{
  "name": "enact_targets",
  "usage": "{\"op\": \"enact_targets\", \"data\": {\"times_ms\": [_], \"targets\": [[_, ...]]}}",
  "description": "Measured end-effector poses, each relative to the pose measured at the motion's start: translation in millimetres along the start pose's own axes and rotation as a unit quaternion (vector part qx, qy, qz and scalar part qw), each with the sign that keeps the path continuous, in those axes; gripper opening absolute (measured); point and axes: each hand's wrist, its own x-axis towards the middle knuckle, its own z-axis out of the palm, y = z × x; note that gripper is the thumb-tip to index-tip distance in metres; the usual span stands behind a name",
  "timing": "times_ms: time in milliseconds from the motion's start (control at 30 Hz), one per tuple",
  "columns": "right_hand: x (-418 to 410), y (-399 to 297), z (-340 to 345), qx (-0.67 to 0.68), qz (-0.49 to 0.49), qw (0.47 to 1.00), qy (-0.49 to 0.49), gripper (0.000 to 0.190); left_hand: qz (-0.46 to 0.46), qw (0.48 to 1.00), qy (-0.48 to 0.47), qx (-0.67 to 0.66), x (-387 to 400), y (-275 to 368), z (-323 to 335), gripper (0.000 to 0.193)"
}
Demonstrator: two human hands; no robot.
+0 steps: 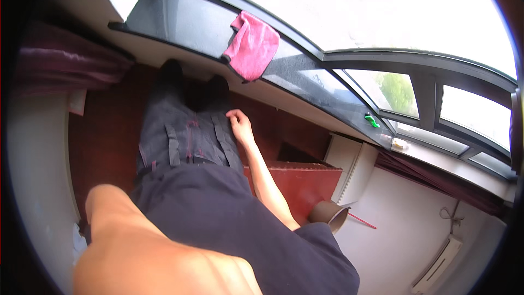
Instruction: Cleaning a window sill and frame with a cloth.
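Note:
My right hand hangs beside my dark trousers, its fingers loosely bent and nothing seen in it. Very close to the camera, my left arm and what looks like the back of my left hand fill the lower left; its fingers are out of view, so what it touches is hidden. Beyond my feet, a pink cloth with a dark edge drapes over the front edge of a dark, glossy windowsill. Farther right on the sill lies a small green object.
Red furniture stands right of my right forearm, with a brown bin or bucket and a thin red stick beside it. Purple curtains hang at left. A small white container lies near the window corner. A white power strip is at lower right.

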Motion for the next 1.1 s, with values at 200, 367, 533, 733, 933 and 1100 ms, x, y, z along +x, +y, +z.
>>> {"op": "enact_targets", "data": {"times_ms": [200, 367, 533, 733, 933, 1100], "targets": [[-3, 13, -4, -0.006, 0.017, 1.000, 0.007, 0.019, -0.004, 0.997, 0.005, -0.074, 1, -10, -3, 0.020], [8, 5, 2, 0.014, -0.006, 1.000, -0.004, 0.019, -0.008, 0.992, 0.019, -0.125, -5, -9, -3, 0.022], [2, 5, -2, -0.001, 0.010, 1.000, 0.001, 0.019, -0.010, 0.981, 0.037, -0.188, -15, -11, -2, 0.024], [1, -5, 0, 0.013, 0.013, 1.000, 0.006, 0.017, -0.018, 0.964, 0.037, -0.265, 2, -27, 6, 0.027], [2, -40, -22, 0.103, -0.020, 0.994, 0.039, 0.019, -0.058, 0.959, 0.029, -0.277, -45, -19, -18, 0.021], [10, -129, -58, 0.144, -0.162, 0.973, 0.074, 0.013, -0.083, 0.964, 0.154, -0.198, -93, -15, -28, 0.012]]}}
